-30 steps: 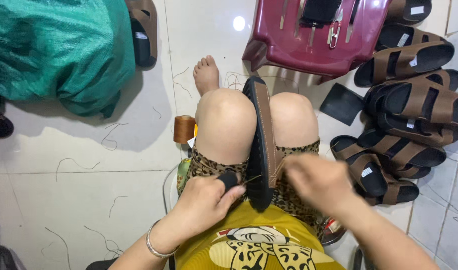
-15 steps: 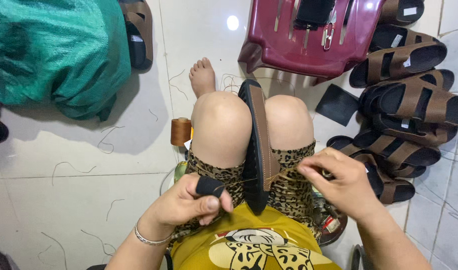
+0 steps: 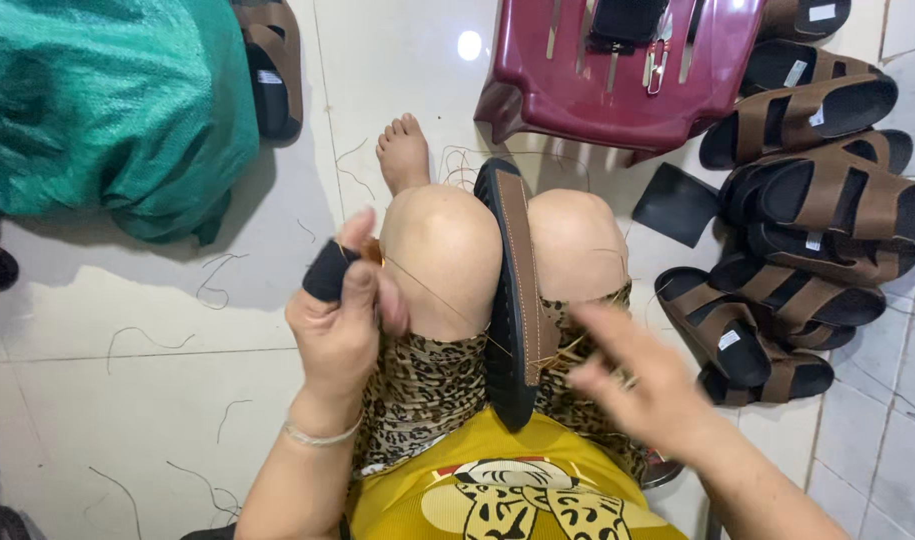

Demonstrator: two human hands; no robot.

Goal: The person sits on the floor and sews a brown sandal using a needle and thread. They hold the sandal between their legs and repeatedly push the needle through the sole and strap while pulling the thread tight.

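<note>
Currently my left hand [image 3: 342,320] is raised beside my left knee, fingers pinched on a thread [image 3: 437,297], a black cover on one fingertip. Thread runs taut from it to the sandal [image 3: 515,300] clamped between my knees. Right hand [image 3: 642,385], just right of the sandal, is blurred; fingers loosely spread, holding nothing.

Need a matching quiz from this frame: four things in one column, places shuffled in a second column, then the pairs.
Things:
1. sandal being stitched
2. red plastic stool
3. green sack
4. pile of brown sandals

Places:
A. upper left on the floor
B. clamped between the knees
C. on the floor at the right edge
D. tipped over beyond the knees, top centre

Pairs: 1-B, 2-D, 3-A, 4-C
</note>
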